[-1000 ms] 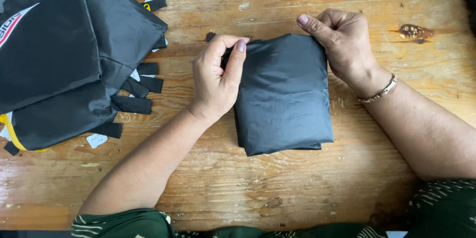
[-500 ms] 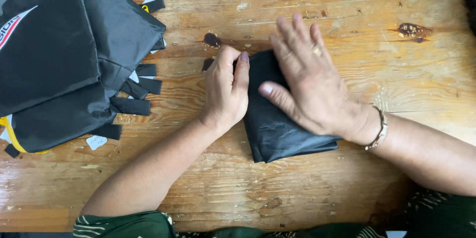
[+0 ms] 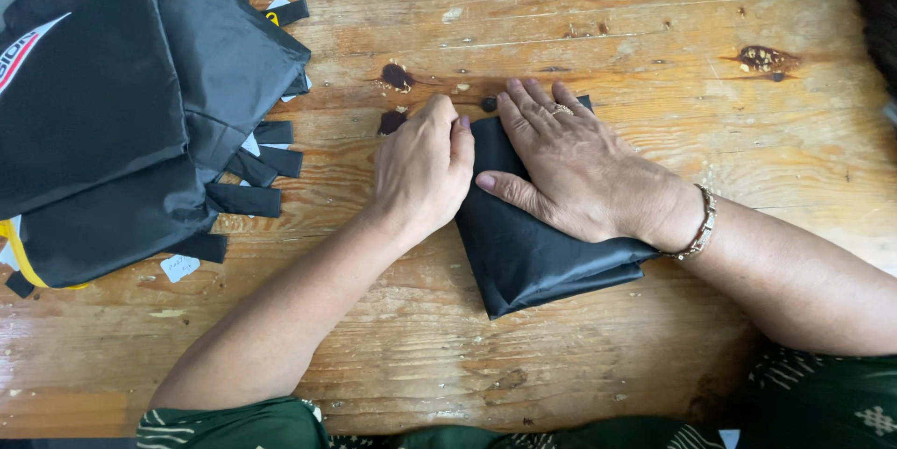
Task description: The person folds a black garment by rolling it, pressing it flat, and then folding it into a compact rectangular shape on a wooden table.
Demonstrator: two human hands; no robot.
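A folded piece of black fabric (image 3: 533, 257) lies on the wooden table (image 3: 654, 38) in the middle of the view. My right hand (image 3: 570, 169) presses flat on top of it, fingers spread, a ring on one finger and a bracelet at the wrist. My left hand (image 3: 422, 169) rests against the fabric's left edge with fingers curled, pinching or holding the fold there. The upper part of the fabric is hidden under both hands.
A pile of black bags or garments (image 3: 112, 113) with black straps and small white tags sits at the left edge of the table. Dark knots mark the wood at the back right. My green patterned clothing (image 3: 804, 402) shows along the bottom.
The fabric was wider a second ago, held at its top corners. My right hand folded it over leftward and now lies flat on a narrower bundle, closer to my left hand.
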